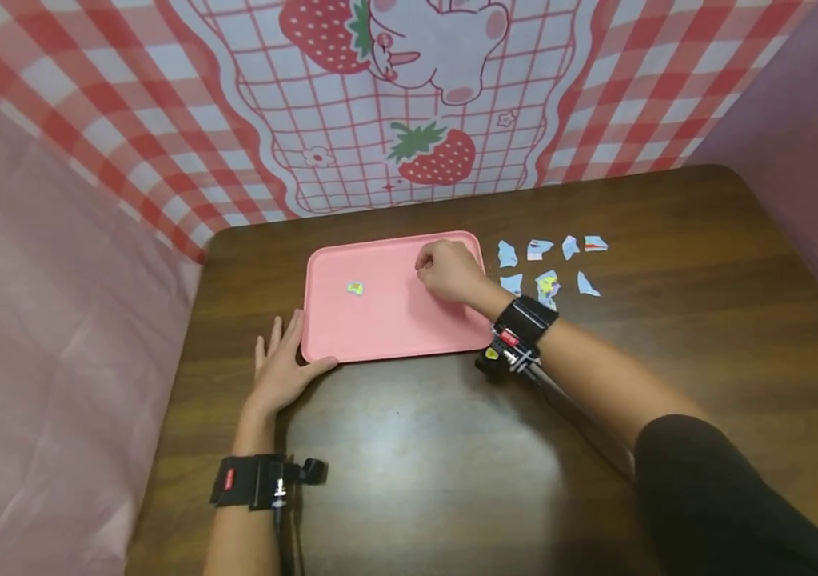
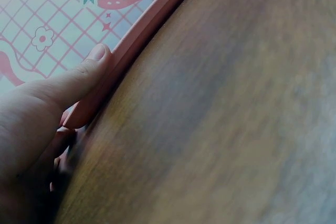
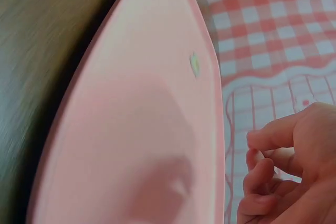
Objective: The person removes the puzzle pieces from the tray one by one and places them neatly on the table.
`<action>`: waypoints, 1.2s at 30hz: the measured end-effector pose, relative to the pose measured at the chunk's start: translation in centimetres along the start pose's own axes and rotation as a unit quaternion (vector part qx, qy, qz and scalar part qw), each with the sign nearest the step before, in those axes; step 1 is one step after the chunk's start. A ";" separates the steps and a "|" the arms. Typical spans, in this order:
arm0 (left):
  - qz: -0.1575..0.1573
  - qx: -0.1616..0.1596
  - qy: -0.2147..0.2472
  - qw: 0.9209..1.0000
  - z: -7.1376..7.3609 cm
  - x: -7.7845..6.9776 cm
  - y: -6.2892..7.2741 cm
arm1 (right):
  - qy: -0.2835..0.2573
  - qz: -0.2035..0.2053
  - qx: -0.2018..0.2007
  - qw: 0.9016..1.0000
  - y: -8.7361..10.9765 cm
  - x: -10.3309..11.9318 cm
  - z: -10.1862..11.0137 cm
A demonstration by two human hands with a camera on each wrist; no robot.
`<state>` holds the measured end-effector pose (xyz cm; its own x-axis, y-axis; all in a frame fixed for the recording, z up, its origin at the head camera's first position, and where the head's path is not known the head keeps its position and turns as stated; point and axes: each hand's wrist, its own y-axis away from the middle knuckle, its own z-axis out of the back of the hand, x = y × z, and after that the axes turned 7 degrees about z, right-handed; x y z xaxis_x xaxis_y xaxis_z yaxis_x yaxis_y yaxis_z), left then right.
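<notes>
A pink tray lies on the table, one small yellow-and-blue paper piece on its left half. My left hand rests at the tray's near-left corner with its fingers spread. Its thumb touches the near rim, and the other fingers lie along the left side. Over the right half of the tray hovers my right hand, fingers curled and thumb close to the index fingertip. No paper shows at those fingertips; I cannot tell if something small is pinched there.
Right of the tray lie several torn-looking paper pieces, among them a light-blue one and a yellow-and-blue one. A yellow piece shows beside the right wrist's camera. A checked strawberry cloth hangs behind the table.
</notes>
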<state>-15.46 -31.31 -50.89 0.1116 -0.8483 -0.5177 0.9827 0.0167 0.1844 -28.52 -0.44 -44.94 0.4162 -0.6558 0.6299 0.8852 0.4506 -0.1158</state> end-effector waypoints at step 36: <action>0.005 -0.002 -0.001 1.000 -0.1 0.1 -0.1 | 0.076 -0.022 0.058 0.995 -4.1 5.3 -9.5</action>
<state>-15.49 -31.38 -51.01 0.1211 -0.8496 -0.5133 0.9822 0.0276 0.1861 -27.94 -11.48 -48.42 0.4117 -0.7564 0.5083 0.8769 0.4806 0.0050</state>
